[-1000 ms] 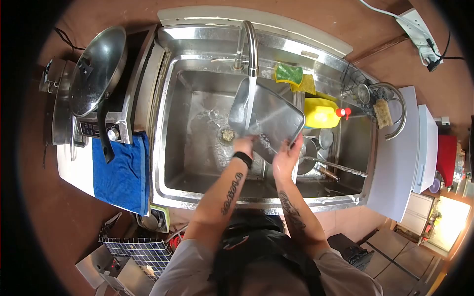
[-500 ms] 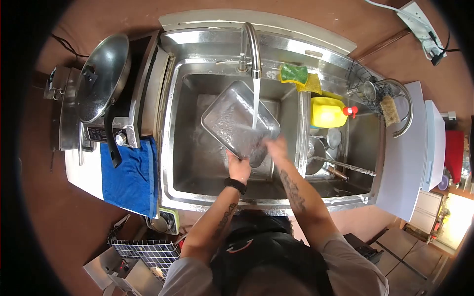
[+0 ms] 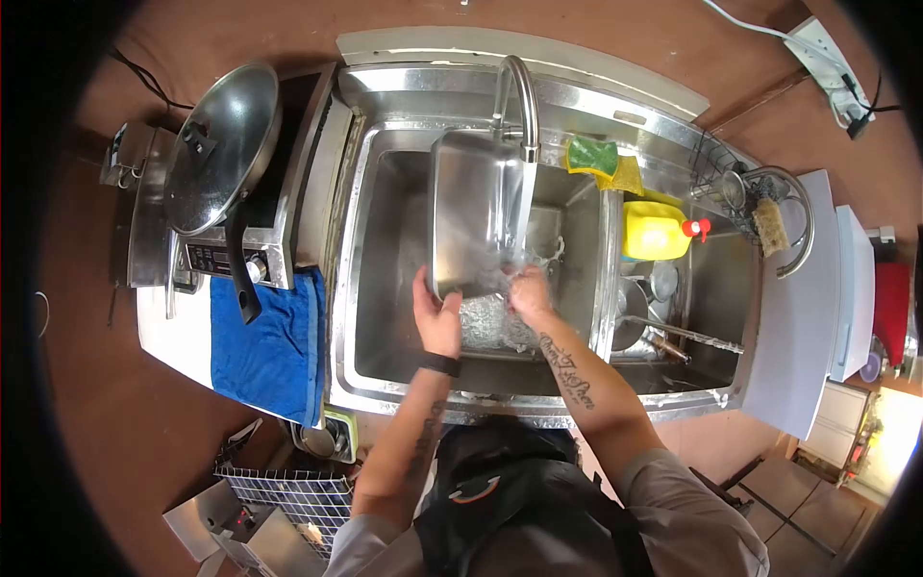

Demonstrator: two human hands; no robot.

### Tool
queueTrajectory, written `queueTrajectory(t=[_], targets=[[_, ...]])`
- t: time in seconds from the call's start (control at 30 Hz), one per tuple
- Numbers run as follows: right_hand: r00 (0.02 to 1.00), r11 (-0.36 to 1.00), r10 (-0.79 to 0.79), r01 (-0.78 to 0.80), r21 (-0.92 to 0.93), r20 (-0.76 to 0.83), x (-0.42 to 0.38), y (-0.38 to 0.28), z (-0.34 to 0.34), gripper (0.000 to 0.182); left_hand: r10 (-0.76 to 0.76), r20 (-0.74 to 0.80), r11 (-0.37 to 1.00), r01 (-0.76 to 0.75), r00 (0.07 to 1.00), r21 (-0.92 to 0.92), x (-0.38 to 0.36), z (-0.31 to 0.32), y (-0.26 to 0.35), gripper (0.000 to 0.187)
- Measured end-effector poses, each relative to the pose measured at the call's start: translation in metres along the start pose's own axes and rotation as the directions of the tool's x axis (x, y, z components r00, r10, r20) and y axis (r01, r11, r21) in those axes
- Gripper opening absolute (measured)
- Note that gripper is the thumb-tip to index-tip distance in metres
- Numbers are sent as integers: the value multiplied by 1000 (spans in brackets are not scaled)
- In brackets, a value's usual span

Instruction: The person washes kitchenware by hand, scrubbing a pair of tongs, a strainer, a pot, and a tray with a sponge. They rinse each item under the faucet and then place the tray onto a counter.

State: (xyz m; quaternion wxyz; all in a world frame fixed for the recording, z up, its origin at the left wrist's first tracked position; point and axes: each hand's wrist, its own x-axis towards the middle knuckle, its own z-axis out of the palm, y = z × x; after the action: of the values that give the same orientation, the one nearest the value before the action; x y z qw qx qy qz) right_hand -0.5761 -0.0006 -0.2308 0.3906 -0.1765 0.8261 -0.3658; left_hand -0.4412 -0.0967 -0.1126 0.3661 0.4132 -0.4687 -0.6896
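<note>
A rectangular stainless steel tray [image 3: 466, 216] is tilted up on its side in the left basin of the sink, its smooth metal face wet and shiny. My left hand [image 3: 439, 317] grips its lower left corner, thumb on the near edge. At the lower right corner, my right hand [image 3: 529, 293] has its fingers curled around the edge; splashing water partly blurs them. Water from the faucet [image 3: 528, 106] pours down the tray's right side and splashes onto the basin floor [image 3: 404, 337].
A green-and-yellow sponge [image 3: 590, 156] and a yellow bottle [image 3: 656, 231] with a red cap sit around the divider. Utensils and metalware [image 3: 663, 284] lie in the right basin. Left of the sink are a lidded pan [image 3: 226, 144] on a cooktop and a blue towel [image 3: 264, 341].
The tray has turned from lying with its inside facing up to standing tilted, showing a smooth face. Both hands have shifted to its near corners, and the camera view has moved slightly.
</note>
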Motion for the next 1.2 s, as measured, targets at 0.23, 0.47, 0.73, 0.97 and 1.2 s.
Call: queueTrajectory(t=[0.23, 0.47, 0.73, 0.97, 1.2], targets=[[990, 972, 139, -141, 188, 26, -19, -57, -8, 27, -269, -3, 946, 264, 963, -190, -20, 27, -62, 40], [999, 996, 0, -5, -89, -53, 51, -39, -80, 34, -160, 123, 945, 116, 979, 306, -42, -40, -32, 39], [963, 936, 205, -245, 254, 176, -42, -58, -17, 23, -417, -127, 902, 392, 900, -182, -7, 22, -65, 24], [966, 998, -35, 18, -66, -257, 35, -19, -38, 35, -284, -45, 959, 284, 958, -10, -45, 2, -63, 38], [937, 827, 229, -330, 455, 264, -43, -39, 3, 38, -191, 2, 982, 191, 982, 12, -30, -3, -35, 54]])
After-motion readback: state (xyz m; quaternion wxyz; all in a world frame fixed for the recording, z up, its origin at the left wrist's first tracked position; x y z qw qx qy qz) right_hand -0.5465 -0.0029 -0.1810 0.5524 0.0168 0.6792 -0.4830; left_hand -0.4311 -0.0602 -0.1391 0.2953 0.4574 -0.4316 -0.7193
